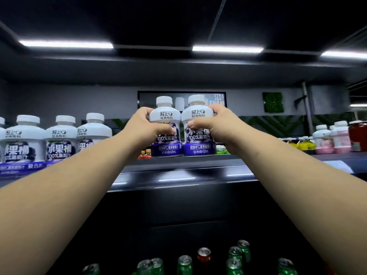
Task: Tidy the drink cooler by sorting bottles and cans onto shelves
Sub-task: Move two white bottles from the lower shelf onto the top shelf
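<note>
left grape-juice bottle [166,127] | right grape-juice bottle [199,126] — white-capped, purple-labelled, upright, touching — at shelf [178,165] edge

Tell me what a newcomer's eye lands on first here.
Dead centre, the left hand and right hand each grip a purple-labelled grape juice bottle, the pair pressed side by side above the top shelf edge. Matching bottles line the shelf at left; green cans stand below.

I held two squat white-capped purple-labelled plastic juice bottles [166,128] [199,128] touching side by side above the dark metal shelf edge [178,171]; matching bottles [59,139] stood left, round-topped metal cans [184,264] below.
</note>
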Motion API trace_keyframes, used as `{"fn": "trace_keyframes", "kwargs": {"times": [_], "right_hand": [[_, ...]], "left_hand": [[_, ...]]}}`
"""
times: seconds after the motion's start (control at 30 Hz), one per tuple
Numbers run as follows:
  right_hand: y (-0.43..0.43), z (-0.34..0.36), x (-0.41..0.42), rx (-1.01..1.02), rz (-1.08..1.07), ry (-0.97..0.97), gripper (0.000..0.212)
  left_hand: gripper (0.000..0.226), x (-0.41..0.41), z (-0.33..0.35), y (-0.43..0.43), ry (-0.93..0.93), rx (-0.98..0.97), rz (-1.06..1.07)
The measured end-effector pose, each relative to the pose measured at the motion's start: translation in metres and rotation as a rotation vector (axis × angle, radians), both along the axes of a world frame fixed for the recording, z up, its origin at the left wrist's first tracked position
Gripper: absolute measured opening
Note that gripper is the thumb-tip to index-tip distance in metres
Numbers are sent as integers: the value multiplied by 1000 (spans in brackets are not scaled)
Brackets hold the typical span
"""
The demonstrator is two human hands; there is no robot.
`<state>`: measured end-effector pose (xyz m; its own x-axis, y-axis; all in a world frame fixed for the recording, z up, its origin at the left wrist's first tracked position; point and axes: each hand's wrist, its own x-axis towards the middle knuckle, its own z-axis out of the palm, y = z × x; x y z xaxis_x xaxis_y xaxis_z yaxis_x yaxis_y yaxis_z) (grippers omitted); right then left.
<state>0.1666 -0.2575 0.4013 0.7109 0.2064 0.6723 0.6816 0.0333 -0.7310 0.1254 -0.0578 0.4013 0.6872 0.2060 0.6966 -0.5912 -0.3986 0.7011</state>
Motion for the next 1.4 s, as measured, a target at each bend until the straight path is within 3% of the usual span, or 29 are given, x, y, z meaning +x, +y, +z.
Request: {"fn": "trace_keyframes", "kwargs": {"times": [0.1,0.3,0.57,0.73,0.87,1.0,1.27,1.4], "right_hand": [[-3,-4,14,-16,15,18,54],[-6,-14,34,-6,111,30,32],[2,-20,58,1,135,51,46],[5,-24,75,-144,62,-40,57],[-2,-25,78,-337,21,-83,86],[-1,-25,77,-392,8,-111,93],[26,-22,63,-413,61,-124,96],[43,-21,57,-423,59,-119,92]], "left_hand": [[56,14,-5,2,38,26,-10],[52,32,-16,3,65,11,-4],[60,40,-27,1,18,86,146],[81,36,-32,1,35,234,314],[90,28,-34,-3,117,419,432],[96,24,-33,1,137,371,435],[86,2,-30,28,172,317,415],[77,-14,-37,39,148,459,583]]}}
